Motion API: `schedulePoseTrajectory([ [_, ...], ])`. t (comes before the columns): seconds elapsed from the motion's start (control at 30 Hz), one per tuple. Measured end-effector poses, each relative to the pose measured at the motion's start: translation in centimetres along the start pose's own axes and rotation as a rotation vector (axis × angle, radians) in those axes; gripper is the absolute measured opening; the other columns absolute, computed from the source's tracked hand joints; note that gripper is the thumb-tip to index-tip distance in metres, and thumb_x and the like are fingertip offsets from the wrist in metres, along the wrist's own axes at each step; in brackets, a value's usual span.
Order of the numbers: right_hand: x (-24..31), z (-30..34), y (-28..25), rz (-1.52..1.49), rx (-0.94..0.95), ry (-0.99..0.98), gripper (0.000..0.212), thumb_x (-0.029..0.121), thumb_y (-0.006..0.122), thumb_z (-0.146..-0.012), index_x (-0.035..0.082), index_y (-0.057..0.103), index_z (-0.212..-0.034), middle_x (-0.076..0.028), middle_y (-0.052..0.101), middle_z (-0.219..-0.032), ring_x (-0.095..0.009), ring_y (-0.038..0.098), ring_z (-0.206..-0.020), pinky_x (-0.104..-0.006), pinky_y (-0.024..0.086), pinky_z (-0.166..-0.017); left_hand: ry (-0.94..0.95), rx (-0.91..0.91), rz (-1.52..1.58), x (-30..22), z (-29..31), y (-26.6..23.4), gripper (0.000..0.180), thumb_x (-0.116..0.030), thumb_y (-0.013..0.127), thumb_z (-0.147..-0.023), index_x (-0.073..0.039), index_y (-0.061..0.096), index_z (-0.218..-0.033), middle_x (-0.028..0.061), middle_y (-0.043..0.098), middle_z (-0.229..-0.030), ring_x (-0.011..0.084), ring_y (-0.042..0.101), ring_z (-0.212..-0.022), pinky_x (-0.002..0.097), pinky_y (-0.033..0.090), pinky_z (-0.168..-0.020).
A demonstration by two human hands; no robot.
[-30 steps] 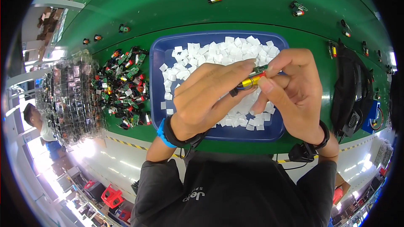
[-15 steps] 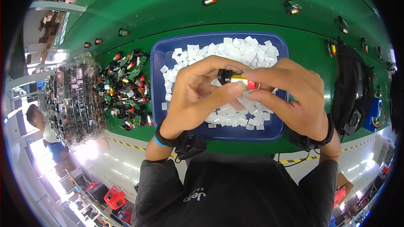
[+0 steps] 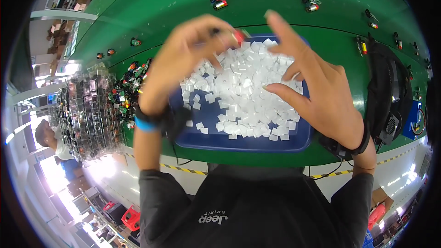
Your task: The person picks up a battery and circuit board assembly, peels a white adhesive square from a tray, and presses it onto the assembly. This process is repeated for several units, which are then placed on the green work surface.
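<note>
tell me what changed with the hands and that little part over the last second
Both hands rose toward the camera and parted. The small red-tipped part, pinched by both before, now sits in the left hand alone; the right hand has let go, fingers spread. The blue tray of white squares stayed put.

Small cylindrical part (image 3: 238,36) with a red end, blurred, pinched at the fingertips of the left hand (image 3: 183,64), raised above the far left corner of a blue tray (image 3: 239,142). Heaped in that tray, small white square pieces (image 3: 243,92), loose and overlapping, thinning toward the near left corner.
</note>
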State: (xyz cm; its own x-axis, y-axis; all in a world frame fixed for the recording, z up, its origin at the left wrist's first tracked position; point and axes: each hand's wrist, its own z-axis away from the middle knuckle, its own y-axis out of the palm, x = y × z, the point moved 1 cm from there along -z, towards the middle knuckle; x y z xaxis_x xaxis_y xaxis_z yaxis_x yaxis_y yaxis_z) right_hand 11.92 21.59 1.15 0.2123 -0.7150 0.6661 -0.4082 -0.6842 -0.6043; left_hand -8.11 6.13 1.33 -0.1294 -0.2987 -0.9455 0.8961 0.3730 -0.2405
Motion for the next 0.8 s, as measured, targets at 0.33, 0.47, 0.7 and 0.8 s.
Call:
schedulePoseTrajectory([
  [0.33, 1.0, 0.2, -1.1, 0.173, 0.32, 0.083, 0.073, 0.018, 0.079, -0.079, 0.008, 0.048, -0.144, -0.014, 0.069, -0.107, -0.028, 0.068, -0.079, -0.0364, 0.054, -0.067, 0.652, -0.433, -1.362, 9.4, -11.1, -11.9, 0.031, -0.027, 0.068, -0.088, -0.015, 0.067, -0.117, 0.0101, 0.069, -0.101, 0.0269, 0.064, -0.094, 0.0439, 0.054, -0.083],
  [0.47, 0.9, 0.6, -1.3, 0.25, 0.328, 0.027, 0.065, 0.02, 0.077, -0.081, 0.006, 0.052, -0.14, -0.014, 0.069, -0.105, -0.03, 0.068, -0.081, -0.0372, 0.054, -0.067, 0.645, -0.234, -1.203, 6.8, -12.0, -7.4, 0.031, -0.023, 0.067, -0.086, -0.017, 0.066, -0.116, 0.0139, 0.069, -0.096, 0.0359, 0.066, -0.09, 0.0464, 0.054, -0.085],
  [0.7, 0.3, 0.3, -1.4, 0.131, 0.284, 0.051, 0.056, 0.019, 0.076, -0.084, 0.006, 0.056, -0.134, -0.014, 0.07, -0.107, -0.028, 0.069, -0.081, -0.0367, 0.055, -0.067, 0.105, -0.187, -0.91, 3.2, -9.8, -6.8, 0.025, -0.017, 0.067, -0.089, -0.008, 0.062, -0.112, 0.0127, 0.069, -0.091, 0.0295, 0.07, -0.075, 0.0397, 0.058, -0.074],
  [0.8, 0.0, 0.0, -1.5, -0.057, 0.299, 0.191, 0.053, 0.017, 0.076, -0.085, 0.007, 0.057, -0.134, -0.013, 0.07, -0.108, -0.026, 0.071, -0.081, -0.0363, 0.055, -0.067, 0.143, -0.175, -0.178, 0.9, -5.6, -3.1, 0.021, -0.012, 0.067, -0.092, -0.001, 0.06, -0.108, 0.0104, 0.068, -0.089, 0.0191, 0.069, -0.07, 0.031, 0.059, -0.063],
])
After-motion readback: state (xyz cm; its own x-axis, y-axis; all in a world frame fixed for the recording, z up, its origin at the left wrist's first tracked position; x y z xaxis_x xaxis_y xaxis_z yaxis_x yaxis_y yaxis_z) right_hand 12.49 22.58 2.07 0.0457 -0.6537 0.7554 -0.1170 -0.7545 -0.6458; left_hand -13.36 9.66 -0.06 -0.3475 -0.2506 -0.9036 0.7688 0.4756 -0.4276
